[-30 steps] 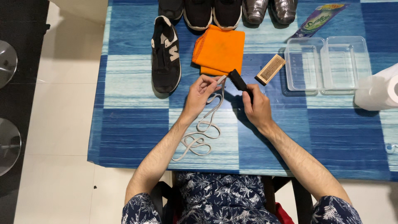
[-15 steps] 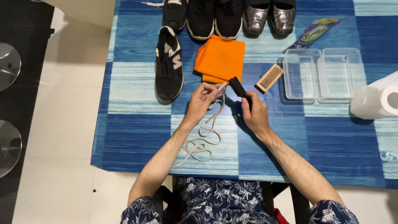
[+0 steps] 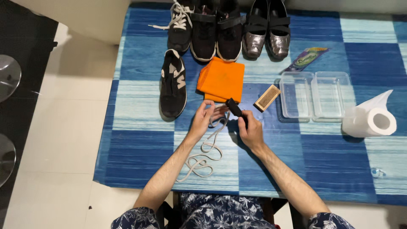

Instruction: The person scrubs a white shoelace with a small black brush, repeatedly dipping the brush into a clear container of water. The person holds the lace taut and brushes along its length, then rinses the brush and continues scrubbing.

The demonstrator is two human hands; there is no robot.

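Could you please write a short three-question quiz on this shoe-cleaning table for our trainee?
1. True or false: the right hand holds a small black brush.
2. What does the left hand hold? A) white shoelace B) paper roll C) orange cloth
3. Fill in: the wooden brush lies just left of two clear plastic ____.

Key: 1 true; 2 A; 3 trays.

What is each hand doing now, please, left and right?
Left hand: closed, pinching the white shoelace near its end.
Right hand: closed around a small black brush, held over the lace.
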